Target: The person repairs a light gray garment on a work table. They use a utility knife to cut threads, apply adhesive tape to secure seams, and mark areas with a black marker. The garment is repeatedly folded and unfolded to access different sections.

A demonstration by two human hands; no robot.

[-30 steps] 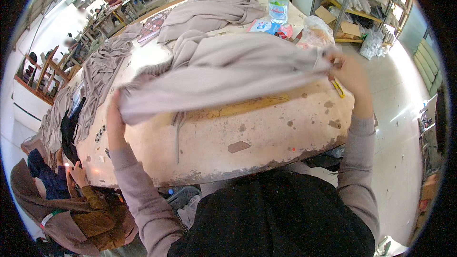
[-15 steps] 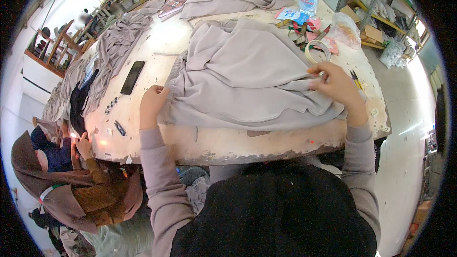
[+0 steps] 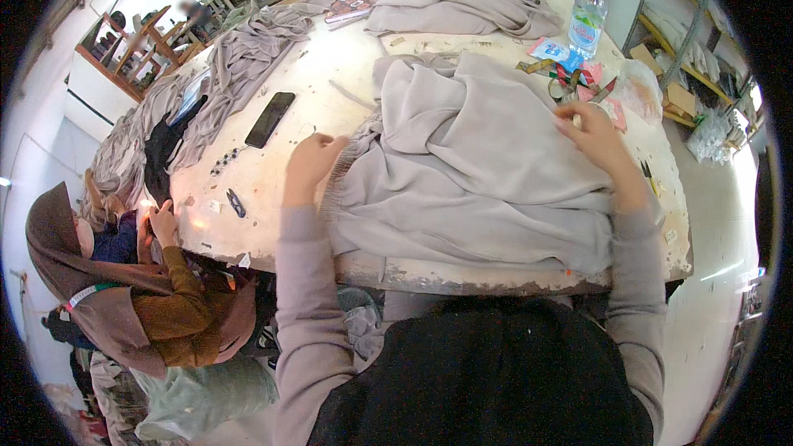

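Observation:
A light grey garment (image 3: pixel 479 173) lies in loose folds in front of me, its gathered, elastic-looking edge on the left. My left hand (image 3: pixel 312 167) is at the upper end of that gathered edge, fingers bent and closed on the cloth. At the garment's upper right side is my right hand (image 3: pixel 596 139), its fingers curled with the tips at the cloth's edge. The thumb side of each hand is partly hidden, and the pinched bit of cloth is hard to make out.
A black phone (image 3: pixel 269 120) and small thread snips (image 3: pixel 236 203) lie left of the garment. Behind my right hand are ribbons, packets and a water bottle (image 3: pixel 588 12). More grey cloth (image 3: pixel 462 2) lies at the far side. A co-worker (image 3: pixel 140 289) sits at the left.
The garment's near side has come down closer to the table's front edge. My right hand has moved farther away, up toward the ribbons and tape roll. The whole view has shifted.

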